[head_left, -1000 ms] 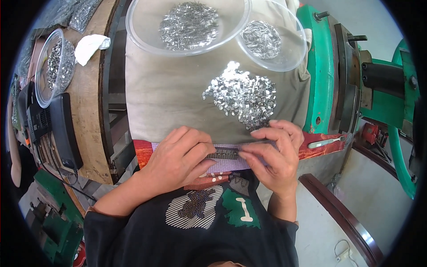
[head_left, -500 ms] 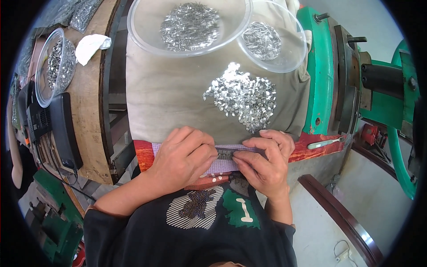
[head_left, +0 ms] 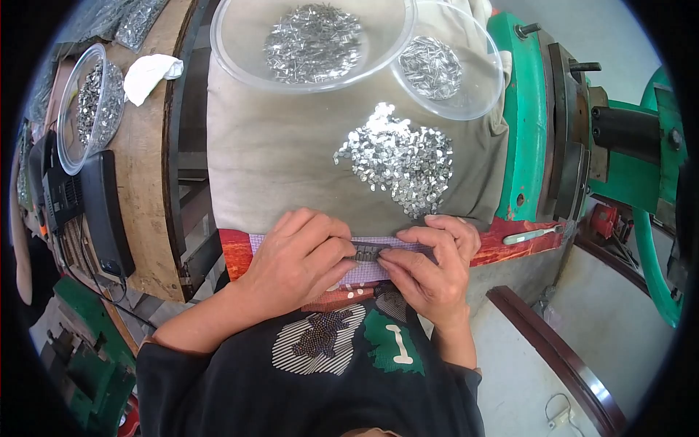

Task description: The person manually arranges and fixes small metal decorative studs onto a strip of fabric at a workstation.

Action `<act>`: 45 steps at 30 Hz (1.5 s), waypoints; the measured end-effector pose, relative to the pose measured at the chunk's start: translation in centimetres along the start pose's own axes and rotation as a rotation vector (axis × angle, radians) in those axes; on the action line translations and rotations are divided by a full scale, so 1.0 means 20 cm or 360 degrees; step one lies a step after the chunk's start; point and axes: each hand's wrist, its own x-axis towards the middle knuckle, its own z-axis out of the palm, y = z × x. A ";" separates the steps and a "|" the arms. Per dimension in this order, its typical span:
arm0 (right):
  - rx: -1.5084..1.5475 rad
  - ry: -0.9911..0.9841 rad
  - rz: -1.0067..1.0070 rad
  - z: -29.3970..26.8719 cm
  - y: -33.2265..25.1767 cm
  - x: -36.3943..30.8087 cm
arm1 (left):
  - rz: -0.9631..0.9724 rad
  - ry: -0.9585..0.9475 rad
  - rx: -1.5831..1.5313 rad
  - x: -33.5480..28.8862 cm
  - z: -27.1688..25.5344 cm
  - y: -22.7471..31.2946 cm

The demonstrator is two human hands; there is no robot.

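Between my two hands, close to my body, lies a dark grey segmented metal strip with short ridges across it. My left hand pinches its left end with bent fingers. At its other end, the thumb and fingertips of my right hand press on the strip. Both ends are hidden under the fingers. Purple checked fabric shows beneath the strip. Just beyond my hands, a loose pile of small shiny metal pieces rests on a grey-brown cloth.
At the far side stand a large clear tub and a smaller clear bowl, both holding thin metal pins. Green-handled tweezers lie at the right, beside a green machine. On the left wooden bench sits another clear tub of metal bits.
My right fingertips have shifted very slightly left along the strip, and a little more of its ridged face shows. Both hands keep their hold; the pile and tubs look the same.
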 end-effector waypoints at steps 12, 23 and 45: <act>0.0067 0.0001 0.0025 0.00 0.00 0.03 | 0.0008 0.0055 0.0030 0.01 0.01 0.00; -0.0126 0.0195 -0.0086 0.07 0.05 0.27 | -0.0039 0.0072 0.0050 0.02 0.02 0.02; 0.0199 -0.0088 0.0036 -0.01 0.02 0.01 | 0.0010 0.0019 0.0087 0.04 0.00 0.02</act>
